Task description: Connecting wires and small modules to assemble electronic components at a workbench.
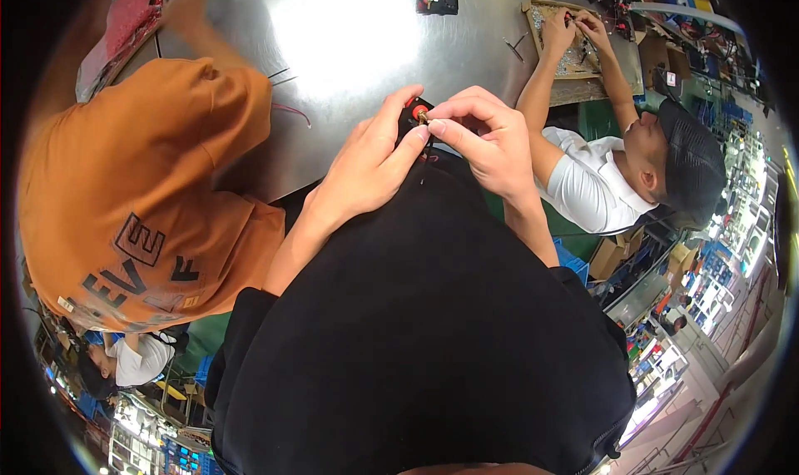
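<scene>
Between my two hands, just past the near edge of the metal table, is a small black part with red round pieces point(419, 110). My left hand point(370, 159) is closed around its left side, thumb along the near face. The fingertips of my right hand point(487, 134) pinch at a tiny brass-coloured piece point(424, 118) on the part. Thin dark wires hang down below it toward my black top. My fingers hide much of the part, so its exact kind does not show.
The shiny metal table point(333, 84) carries a black device point(438, 2), a thin screwdriver-like tool point(514, 49) and a loose red wire point(293, 113). At right a person in white works over a wooden tray point(574, 84) of small parts. Close on my left sits a person in orange point(150, 192).
</scene>
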The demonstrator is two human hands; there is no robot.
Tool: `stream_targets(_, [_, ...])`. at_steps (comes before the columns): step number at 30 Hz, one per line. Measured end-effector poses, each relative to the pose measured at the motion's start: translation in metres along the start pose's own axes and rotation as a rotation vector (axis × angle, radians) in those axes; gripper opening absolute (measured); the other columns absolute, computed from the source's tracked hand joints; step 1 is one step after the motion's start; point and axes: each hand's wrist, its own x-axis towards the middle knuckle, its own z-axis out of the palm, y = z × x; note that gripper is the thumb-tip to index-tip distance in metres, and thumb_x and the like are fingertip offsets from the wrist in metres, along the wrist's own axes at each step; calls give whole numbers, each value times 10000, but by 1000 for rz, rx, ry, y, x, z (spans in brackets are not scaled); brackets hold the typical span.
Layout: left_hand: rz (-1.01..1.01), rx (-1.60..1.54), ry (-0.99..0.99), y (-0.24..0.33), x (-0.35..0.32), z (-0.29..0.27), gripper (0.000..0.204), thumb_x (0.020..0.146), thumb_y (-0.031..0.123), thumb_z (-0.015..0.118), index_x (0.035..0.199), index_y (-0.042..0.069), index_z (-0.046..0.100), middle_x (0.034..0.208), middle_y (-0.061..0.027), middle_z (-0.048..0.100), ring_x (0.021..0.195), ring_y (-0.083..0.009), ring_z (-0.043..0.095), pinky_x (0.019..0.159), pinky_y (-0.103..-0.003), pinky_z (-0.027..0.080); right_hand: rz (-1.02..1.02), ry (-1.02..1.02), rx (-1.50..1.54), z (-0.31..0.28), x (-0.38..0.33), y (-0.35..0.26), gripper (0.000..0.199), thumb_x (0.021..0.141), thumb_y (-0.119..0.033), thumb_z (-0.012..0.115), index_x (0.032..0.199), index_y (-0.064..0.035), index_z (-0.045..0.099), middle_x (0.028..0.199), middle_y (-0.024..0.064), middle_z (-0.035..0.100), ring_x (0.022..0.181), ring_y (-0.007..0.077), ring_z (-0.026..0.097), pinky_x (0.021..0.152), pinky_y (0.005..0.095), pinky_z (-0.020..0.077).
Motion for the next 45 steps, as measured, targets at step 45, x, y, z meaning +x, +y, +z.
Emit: stream_targets(45, [204, 568, 46, 9, 44, 56, 470, 963, 134, 456, 1369, -63, 325, 1138, -338, 556, 1032, -495, 551, 854, -489, 458, -311, 608, -544, -14, -26, 10, 133, 821, -166, 624, 786, -41, 651, 714, 125, 553, 652, 285, 581, 603, 379, 477])
